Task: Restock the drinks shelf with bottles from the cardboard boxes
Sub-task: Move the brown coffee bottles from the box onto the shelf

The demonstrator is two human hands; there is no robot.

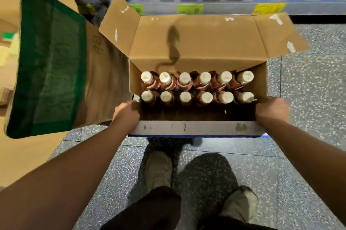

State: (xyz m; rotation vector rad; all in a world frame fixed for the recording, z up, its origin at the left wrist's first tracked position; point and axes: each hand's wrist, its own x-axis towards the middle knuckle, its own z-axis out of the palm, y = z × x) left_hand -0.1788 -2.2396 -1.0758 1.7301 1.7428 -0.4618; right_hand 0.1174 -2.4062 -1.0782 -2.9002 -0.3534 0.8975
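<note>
Left hand (126, 113) and right hand (272, 110) clasp the box's (196, 128) short ends, fingers (130, 104) curled — upright bottles (205, 97) stand between them, toward the shelf (224, 8) — neither hand nearer.

A shop aisle, seen from above.
Grey speckled floor (309, 117) with thin seams; at left, a tan surface (28, 155) bearing what may be a dark green mat (50, 61).

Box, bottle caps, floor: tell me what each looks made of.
Box: brown corrugated cardboard, matte, with creased flaps and torn tape patches. Bottle caps: probably plastic, off-white, dull sheen. Floor: likely terrazzo or speckled vinyl, grey with white flecks, smooth.
</note>
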